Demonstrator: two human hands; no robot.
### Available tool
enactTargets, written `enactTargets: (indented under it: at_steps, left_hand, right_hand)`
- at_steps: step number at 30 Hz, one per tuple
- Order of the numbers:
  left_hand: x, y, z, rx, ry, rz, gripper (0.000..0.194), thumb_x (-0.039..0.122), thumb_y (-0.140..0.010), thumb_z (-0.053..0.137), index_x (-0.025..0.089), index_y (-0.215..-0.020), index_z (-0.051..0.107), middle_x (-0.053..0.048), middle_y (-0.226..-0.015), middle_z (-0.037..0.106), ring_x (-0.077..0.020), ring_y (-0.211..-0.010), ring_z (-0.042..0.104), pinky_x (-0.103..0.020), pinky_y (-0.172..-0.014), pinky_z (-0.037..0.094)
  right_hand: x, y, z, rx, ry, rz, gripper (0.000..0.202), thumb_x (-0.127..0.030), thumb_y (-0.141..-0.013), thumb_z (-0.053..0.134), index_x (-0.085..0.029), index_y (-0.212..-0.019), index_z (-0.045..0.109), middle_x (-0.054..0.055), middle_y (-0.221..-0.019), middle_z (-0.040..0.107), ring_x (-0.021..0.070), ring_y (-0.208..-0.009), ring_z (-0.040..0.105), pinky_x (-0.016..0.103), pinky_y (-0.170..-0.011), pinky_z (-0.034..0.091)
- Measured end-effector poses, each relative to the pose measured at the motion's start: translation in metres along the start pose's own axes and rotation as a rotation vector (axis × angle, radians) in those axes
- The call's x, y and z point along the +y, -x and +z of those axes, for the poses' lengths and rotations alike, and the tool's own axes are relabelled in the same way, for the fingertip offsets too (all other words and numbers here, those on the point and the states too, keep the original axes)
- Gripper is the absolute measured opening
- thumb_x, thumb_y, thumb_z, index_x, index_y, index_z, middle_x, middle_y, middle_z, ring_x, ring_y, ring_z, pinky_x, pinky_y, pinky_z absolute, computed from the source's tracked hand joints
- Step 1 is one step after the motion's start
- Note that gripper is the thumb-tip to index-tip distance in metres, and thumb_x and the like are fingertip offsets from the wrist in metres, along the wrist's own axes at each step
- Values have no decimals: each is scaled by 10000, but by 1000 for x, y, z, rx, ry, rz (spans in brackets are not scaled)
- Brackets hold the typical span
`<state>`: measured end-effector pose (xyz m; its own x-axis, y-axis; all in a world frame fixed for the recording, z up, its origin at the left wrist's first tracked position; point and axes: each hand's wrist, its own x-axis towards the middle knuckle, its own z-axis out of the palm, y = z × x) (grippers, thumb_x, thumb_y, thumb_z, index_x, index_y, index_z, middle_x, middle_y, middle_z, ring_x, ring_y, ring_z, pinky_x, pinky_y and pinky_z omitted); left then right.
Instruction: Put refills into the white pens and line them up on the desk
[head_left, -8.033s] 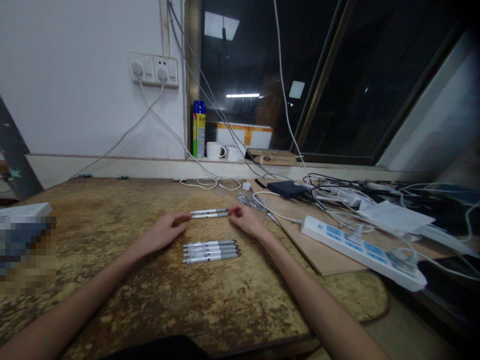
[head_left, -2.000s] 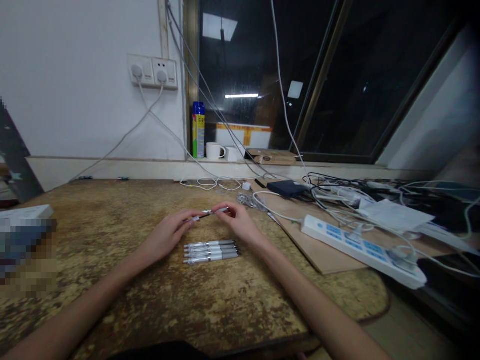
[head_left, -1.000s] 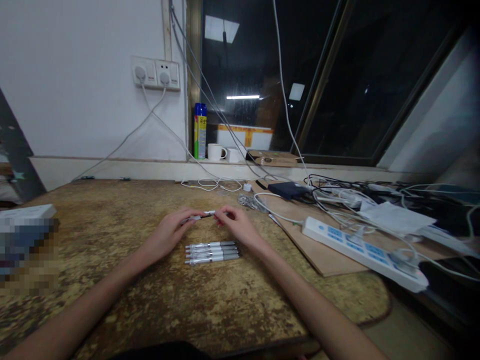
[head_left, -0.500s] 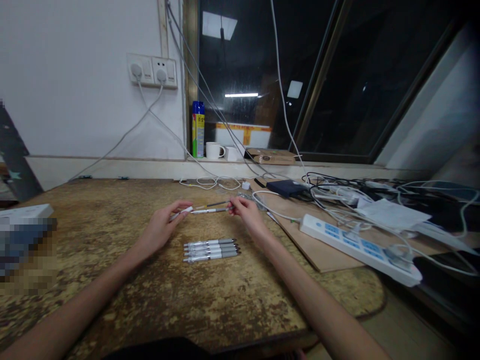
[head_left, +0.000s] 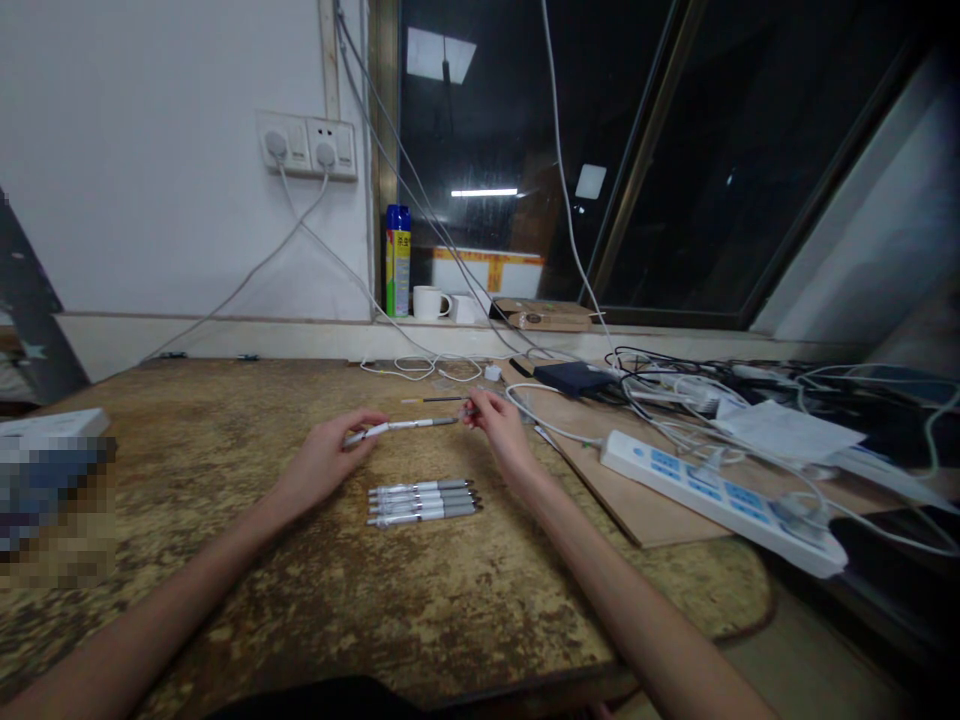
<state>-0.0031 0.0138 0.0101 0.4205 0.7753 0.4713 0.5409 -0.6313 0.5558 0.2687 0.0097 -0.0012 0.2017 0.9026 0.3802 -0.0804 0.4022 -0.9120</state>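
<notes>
Four-fingered grip aside, my left hand [head_left: 330, 450] is closed around the rear of a white and grey pen [head_left: 409, 426], which points right. Close to the pen's grey tip, my right hand [head_left: 491, 412] is pinched at the fingertips. A thin pen refill [head_left: 439, 400], dark with a pale yellowish end, runs left from those fingertips, just beyond the pen. Exactly how the right fingers grip it is partly hidden. Nearer to me, several white and grey pens [head_left: 424, 502] lie side by side on the worn wooden table [head_left: 360, 600].
To the right, a white power strip [head_left: 720, 500] rests on a brown board [head_left: 637, 510], with tangled cables and a dark box [head_left: 574, 378] behind. A spray can [head_left: 397, 262] and a white mug [head_left: 430, 302] stand on the windowsill.
My right hand has shifted slightly right, and the refill now lies farther right and more level. The pen's front has tilted a little, while the row of pens stays put.
</notes>
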Motion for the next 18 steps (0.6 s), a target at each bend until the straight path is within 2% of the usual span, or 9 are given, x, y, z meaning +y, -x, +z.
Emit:
enactTargets:
  at_steps: [10, 18]
  left_hand:
    - [3, 0, -1, -34, 27, -25, 336, 385, -942, 548, 251, -1208, 702, -58, -1149, 755, -259, -1029, 699, -367, -906, 530]
    - [7, 2, -2, -59, 21, -14, 332, 406, -963, 526, 268, -1213, 696, -61, -1186, 744, -264, -1055, 692, -390, -934, 520]
  right_hand:
    - [-4, 4, 4, -54, 170, -110, 338, -534, -863, 628, -200, -816, 642, 41, -799, 682, 196, -763, 617, 317, -765, 487]
    - [-5, 3, 4, -38, 268, -117, 263, -468, -846, 647, -205, -847, 651, 30, -771, 672, 198, -753, 624, 314, -756, 480]
